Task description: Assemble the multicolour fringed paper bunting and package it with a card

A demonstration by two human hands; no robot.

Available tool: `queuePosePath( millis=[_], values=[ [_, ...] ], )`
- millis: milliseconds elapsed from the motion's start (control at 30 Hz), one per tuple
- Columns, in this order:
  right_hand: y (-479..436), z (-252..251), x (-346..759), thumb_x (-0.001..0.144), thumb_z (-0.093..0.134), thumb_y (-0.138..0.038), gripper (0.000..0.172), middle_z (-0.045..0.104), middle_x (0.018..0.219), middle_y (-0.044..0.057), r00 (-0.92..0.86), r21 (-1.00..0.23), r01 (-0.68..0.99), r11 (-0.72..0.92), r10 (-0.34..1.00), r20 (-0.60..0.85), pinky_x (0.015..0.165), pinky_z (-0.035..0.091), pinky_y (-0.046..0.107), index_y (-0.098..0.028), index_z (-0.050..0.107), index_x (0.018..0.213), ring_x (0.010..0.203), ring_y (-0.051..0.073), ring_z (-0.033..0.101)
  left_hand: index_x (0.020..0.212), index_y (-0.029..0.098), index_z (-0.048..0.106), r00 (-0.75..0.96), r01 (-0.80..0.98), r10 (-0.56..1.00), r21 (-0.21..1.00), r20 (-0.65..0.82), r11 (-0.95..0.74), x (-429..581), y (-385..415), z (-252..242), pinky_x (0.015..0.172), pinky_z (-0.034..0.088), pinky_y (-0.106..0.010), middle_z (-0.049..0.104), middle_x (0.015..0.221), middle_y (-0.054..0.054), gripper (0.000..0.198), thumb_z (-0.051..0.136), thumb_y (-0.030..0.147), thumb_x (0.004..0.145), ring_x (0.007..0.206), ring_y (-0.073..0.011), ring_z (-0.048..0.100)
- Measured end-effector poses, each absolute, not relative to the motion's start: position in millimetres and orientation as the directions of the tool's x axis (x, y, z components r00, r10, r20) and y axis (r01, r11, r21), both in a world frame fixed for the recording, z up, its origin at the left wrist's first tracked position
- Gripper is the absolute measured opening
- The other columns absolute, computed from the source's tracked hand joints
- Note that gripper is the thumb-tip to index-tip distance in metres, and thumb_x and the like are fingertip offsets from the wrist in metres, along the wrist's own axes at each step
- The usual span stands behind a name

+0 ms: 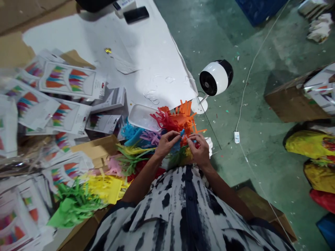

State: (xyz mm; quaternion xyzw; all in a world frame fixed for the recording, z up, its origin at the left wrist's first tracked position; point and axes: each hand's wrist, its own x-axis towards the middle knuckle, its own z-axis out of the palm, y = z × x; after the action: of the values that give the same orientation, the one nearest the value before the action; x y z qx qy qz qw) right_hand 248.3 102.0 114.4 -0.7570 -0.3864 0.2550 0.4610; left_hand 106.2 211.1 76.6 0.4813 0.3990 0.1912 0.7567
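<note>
Here, the left hand [167, 143] pinches a small blue strip [182, 132] between thumb and finger above the tassels, while the right hand [199, 150] is close beside it, thumb and fingertips drawn together, though whether they grip anything is too small to tell. Just beyond both hands lie red tassels [166, 120] and orange tassels [185, 108], with a white tray [134, 113] near the left hand on the table [157, 59]. Farther left are printed packs [89, 83], and a fan [219, 78] stands beyond the right hand.
</note>
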Motion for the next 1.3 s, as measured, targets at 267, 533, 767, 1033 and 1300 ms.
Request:
queuePosePath(
  millis=[267, 533, 767, 1033, 1300],
  values=[
    [106, 114, 246, 0.092, 0.064, -0.029, 0.015, 0.069, 0.095, 0.006, 0.578, -0.873, 0.382, -0.303, 0.816, -0.031, 0.092, 0.053, 0.038, -0.024, 0.065, 0.078, 0.097, 0.021, 0.067, 0.096, 0.018, 0.076, 0.648, 0.181, 0.691, 0.946, -0.321, 0.269, 104, 210, 81, 0.08, 0.052, -0.028, 0.075, 0.09, -0.003, 0.032, 0.077, 0.048, 0.087, 0.085, -0.0176, 0.068],
    [104, 108, 247, 0.091, 0.062, -0.034, 0.014, 0.073, 0.094, 0.007, 0.613, -0.861, 0.336, -0.381, 0.783, -0.107, 0.089, 0.054, 0.038, -0.024, 0.067, 0.082, 0.095, 0.024, 0.068, 0.094, 0.021, 0.078, 0.677, 0.294, 0.707, 0.956, -0.203, -0.008, 103, 207, 93, 0.085, 0.052, -0.032, 0.078, 0.093, -0.004, 0.019, 0.071, 0.038, 0.092, 0.087, -0.02, 0.07],
    [99, 103, 247, 0.092, 0.065, -0.044, 0.024, 0.073, 0.089, 0.005, 0.613, -0.873, 0.197, -0.446, 0.751, -0.246, 0.077, 0.053, 0.035, -0.022, 0.073, 0.091, 0.082, 0.022, 0.067, 0.124, 0.028, 0.076, 0.723, 0.294, 0.685, 0.938, -0.091, -0.186, 103, 206, 98, 0.099, 0.05, -0.038, 0.08, 0.095, -0.003, 0.031, 0.07, 0.026, 0.093, 0.087, -0.0196, 0.072],
    [98, 107, 245, 0.091, 0.066, -0.042, 0.021, 0.074, 0.087, 0.005, 0.584, -0.875, 0.213, -0.435, 0.775, -0.244, 0.074, 0.053, 0.034, -0.022, 0.073, 0.088, 0.08, 0.022, 0.067, 0.092, 0.02, 0.081, 0.621, 0.16, 0.774, 0.987, -0.125, 0.031, 108, 205, 98, 0.089, 0.054, -0.035, 0.079, 0.097, -0.007, 0.02, 0.075, 0.04, 0.091, 0.095, -0.0218, 0.072],
    [97, 110, 242, 0.092, 0.066, -0.042, 0.021, 0.073, 0.085, 0.005, 0.564, -0.872, 0.216, -0.439, 0.785, -0.255, 0.072, 0.054, 0.034, -0.023, 0.072, 0.086, 0.077, 0.021, 0.066, 0.09, 0.021, 0.073, 0.601, 0.259, 0.792, 0.963, -0.105, -0.069, 113, 198, 100, 0.084, 0.05, -0.031, 0.075, 0.089, -0.003, 0.019, 0.066, 0.038, 0.097, 0.085, -0.0183, 0.068]
  ],
)
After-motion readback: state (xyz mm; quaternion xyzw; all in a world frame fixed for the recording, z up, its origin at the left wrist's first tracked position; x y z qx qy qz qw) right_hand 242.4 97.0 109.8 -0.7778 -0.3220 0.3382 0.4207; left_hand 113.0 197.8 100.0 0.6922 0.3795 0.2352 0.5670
